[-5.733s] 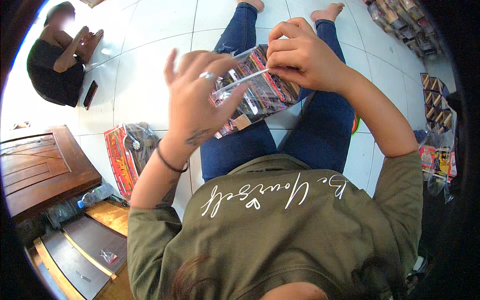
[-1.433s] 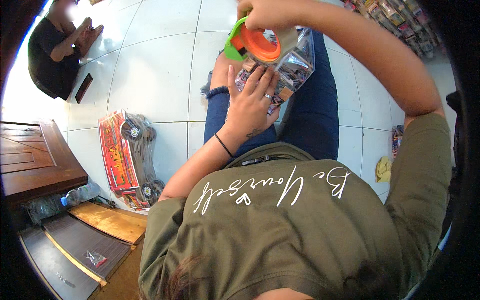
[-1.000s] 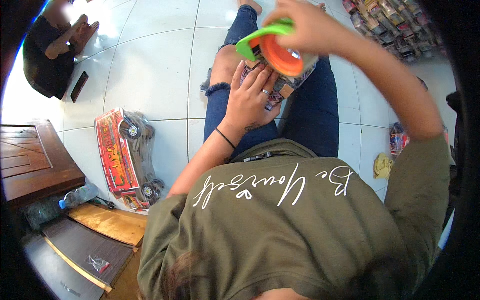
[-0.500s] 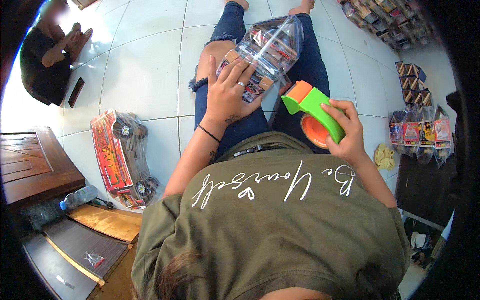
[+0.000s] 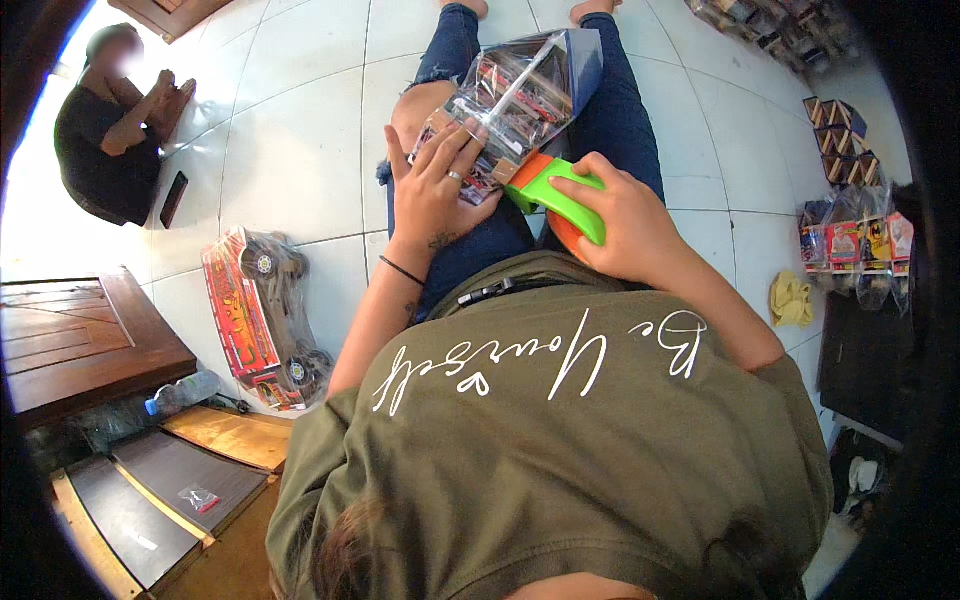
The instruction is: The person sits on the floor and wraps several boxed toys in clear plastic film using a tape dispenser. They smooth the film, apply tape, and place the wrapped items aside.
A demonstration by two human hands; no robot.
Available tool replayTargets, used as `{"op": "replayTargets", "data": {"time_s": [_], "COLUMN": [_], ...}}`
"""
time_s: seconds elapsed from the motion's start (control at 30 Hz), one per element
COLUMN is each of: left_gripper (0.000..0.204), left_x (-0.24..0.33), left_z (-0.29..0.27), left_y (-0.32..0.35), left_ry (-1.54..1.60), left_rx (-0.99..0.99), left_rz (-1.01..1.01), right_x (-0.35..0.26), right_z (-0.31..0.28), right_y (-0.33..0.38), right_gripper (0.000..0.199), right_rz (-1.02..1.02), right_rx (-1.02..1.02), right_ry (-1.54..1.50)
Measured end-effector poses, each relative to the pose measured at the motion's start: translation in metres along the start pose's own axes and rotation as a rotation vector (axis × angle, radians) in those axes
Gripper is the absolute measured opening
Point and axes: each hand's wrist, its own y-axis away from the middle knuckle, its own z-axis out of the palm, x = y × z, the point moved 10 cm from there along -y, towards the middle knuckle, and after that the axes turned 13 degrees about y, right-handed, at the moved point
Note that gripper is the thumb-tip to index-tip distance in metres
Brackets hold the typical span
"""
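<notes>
A plastic-wrapped toy with printed panels and small wooden blocks lies across my legs, its clear film gathered toward the far end. My left hand rests over its near left side, fingers reaching across the film and thumb by the near edge. In my right hand is a bright green tape dispenser with an orange front. The dispenser's front end meets the near right corner of the toy, and its orange roll is mostly hidden behind the handle and my hand. Whether tape is stuck there cannot be made out.
A wrapped red toy truck lies on the tiles at left, near a plastic bottle and dark boards. Another person sits far left beside a phone. Wrapped toys and a yellow cloth are at right.
My right hand has brought the tape dispenser left and up against the toy's near right corner. My left hand and the toy have shifted slightly left.
</notes>
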Motion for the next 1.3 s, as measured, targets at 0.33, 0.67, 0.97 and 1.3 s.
{"op": "replayTargets", "data": {"time_s": [0.33, 0.67, 0.97, 1.3], "left_gripper": [0.065, 0.053, 0.116, 0.094], "left_x": [-0.004, 0.04, -0.014, -0.135], "left_z": [-0.027, 0.098, -0.001, -0.044], "left_y": [-0.015, 0.068, -0.012, 0.068], "left_ry": [0.027, -1.08, -0.017, 1.37], "left_rx": [0.147, -1.078, 0.073, 0.775], "left_rz": [0.041, 0.712, -0.291, -0.962], "right_x": [0.062, 0.335, 0.323, 0.283], "right_z": [0.01, 0.174, 0.11, 0.054], "right_y": [0.022, 0.218, 0.101, -0.067], "right_gripper": [0.051, 0.052, 0.084, 0.07], "right_rz": [0.143, 1.4, 1.09, 0.572], "right_rx": [0.124, 0.975, 0.642, 0.878], "right_ry": [-0.4, -0.983, 0.094, -0.52]}}
